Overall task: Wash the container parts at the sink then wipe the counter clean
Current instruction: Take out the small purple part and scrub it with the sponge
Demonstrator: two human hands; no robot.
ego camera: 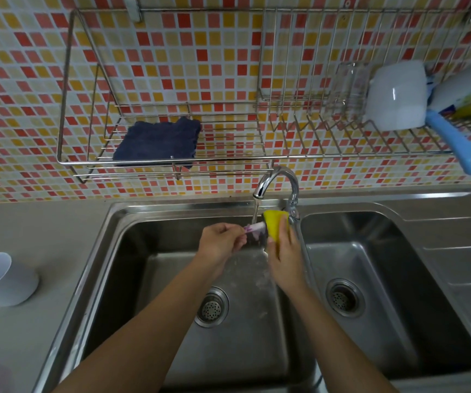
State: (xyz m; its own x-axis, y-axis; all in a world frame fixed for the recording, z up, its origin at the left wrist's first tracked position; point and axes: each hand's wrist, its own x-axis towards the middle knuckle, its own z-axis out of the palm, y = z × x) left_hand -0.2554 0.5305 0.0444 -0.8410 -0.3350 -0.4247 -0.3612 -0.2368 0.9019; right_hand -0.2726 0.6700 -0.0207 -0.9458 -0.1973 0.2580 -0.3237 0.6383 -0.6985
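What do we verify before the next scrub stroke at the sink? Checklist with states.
1. Chrome tap running: ok.
2. Left hand grip on small purple-and-white container part: ok, pinched.
3. Right hand grip on yellow sponge: ok.
4. Sponge against part under the stream: ok.
5. Part clean: cannot tell.
6. Dark blue wiping cloth available: ok.

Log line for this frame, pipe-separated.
phase: washing | left hand: holds small part under tap | right hand: holds sponge against it | water: running
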